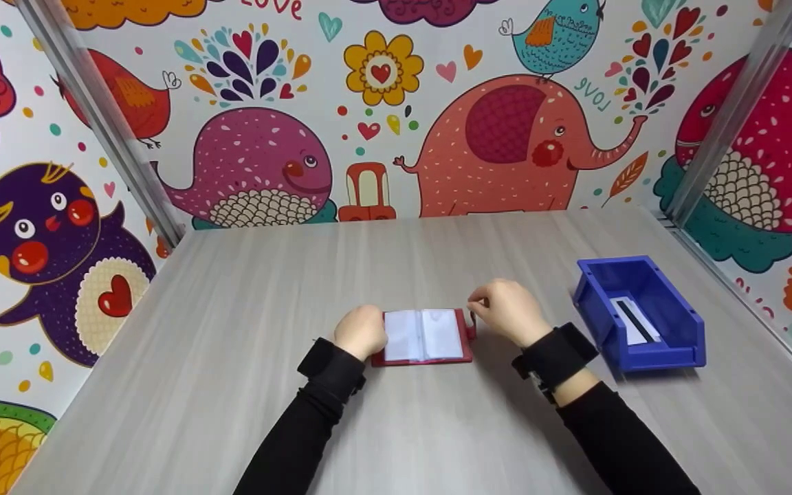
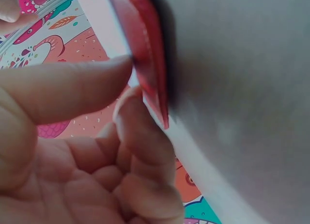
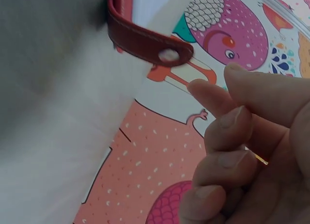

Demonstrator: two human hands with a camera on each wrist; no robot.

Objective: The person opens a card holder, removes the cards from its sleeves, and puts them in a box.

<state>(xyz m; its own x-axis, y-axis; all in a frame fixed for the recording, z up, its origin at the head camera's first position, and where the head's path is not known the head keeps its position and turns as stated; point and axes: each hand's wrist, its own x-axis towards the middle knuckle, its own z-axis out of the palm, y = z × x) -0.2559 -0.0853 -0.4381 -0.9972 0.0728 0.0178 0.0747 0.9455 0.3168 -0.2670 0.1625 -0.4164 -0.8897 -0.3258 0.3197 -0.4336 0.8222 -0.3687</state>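
"Black sleeves are seen nearest; what is held beyond the left one?"

"By the left hand, the left edge of a red card holder is pinched between thumb and bent forefinger. It is laid open on the surface, pale pages facing up."

"And on its right?"

"An unfastened strap with a round snap is shown. Just beside it, nothing is held by the right hand: thumb and forefinger are extended, the other fingers bent. Farther right, a white card with a black stripe is contained in a blue bin."

"Which step is judged to be in hand?"

"Probably the holder is being steadied open while its strap is attended to. For the next move, a firm left grip and a precise right-hand pinch seem called for."
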